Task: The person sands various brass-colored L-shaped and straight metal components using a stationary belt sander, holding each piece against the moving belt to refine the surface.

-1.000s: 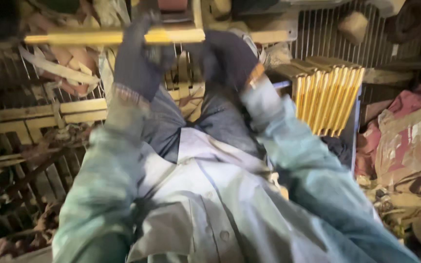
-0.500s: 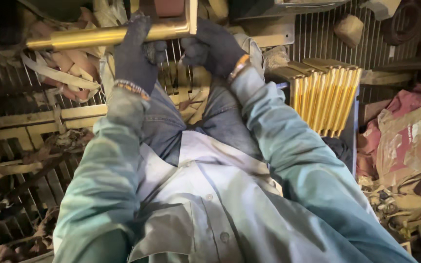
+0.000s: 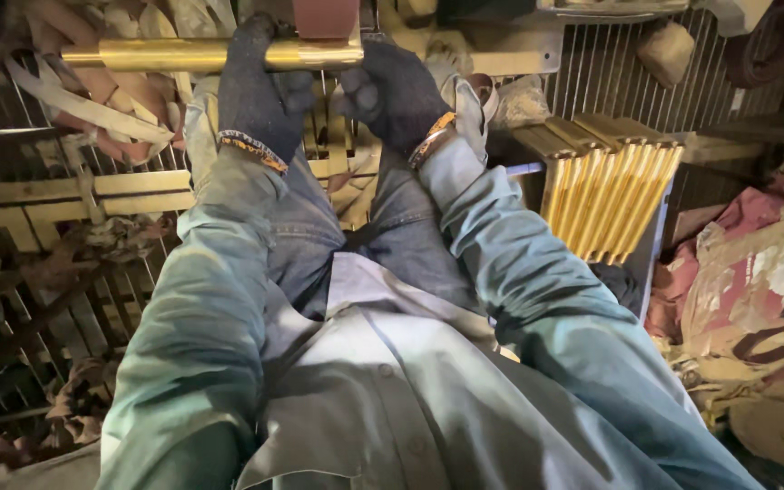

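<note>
Fingers of both gloved hands, left hand and right hand, wrapped round brass rod, lying horizontal, left-right.

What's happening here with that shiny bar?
A seated person in dark gloves grips a brass-coloured rod with the left hand and the right hand, holding it level against a reddish-brown belt at the top. A stack of similar rods lies to the right.

Dim, cluttered shop w/ slatted floor
</note>
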